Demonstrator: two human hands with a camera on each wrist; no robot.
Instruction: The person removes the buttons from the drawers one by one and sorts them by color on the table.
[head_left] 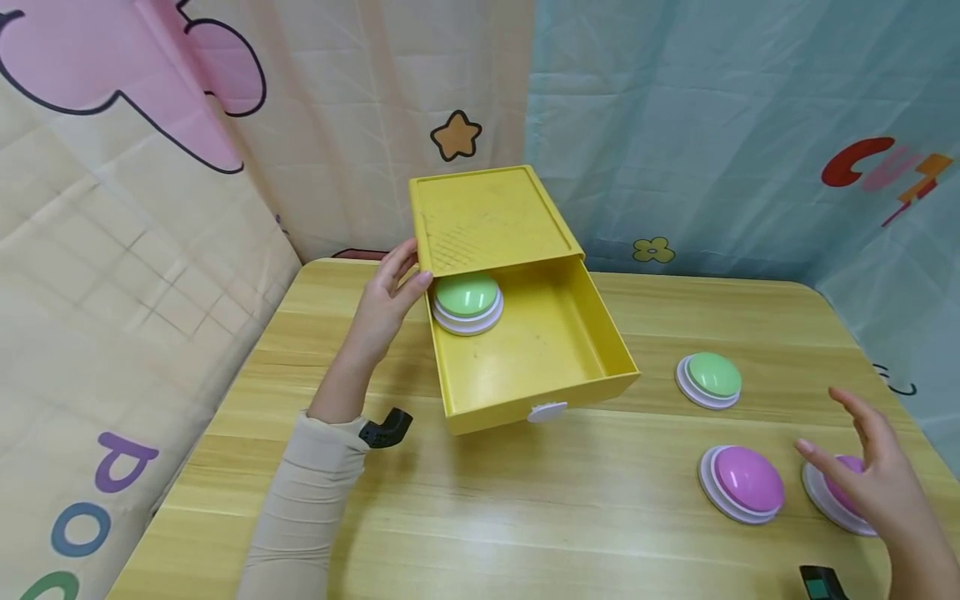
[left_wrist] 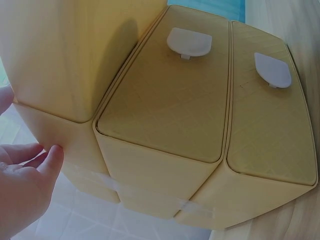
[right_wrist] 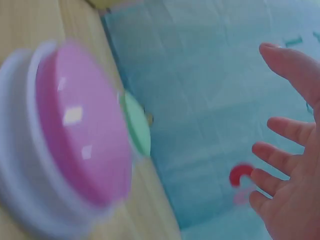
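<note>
A yellow drawer cabinet stands at the back of the table, its top drawer pulled out. Inside this drawer, at the back left, sits a round push button with a green dome and white base. My left hand rests its fingertips against the cabinet's left side, thumb near the top front corner. Over on the right, my right hand is empty with fingers spread, above a purple-domed button that it partly hides. Beside that lies another purple button, with a green button farther back.
Below the pulled-out drawer, the left wrist view shows two closed drawers with white handles. A printed curtain hangs behind and beside the wooden table. A black wrist device is on the left sleeve.
</note>
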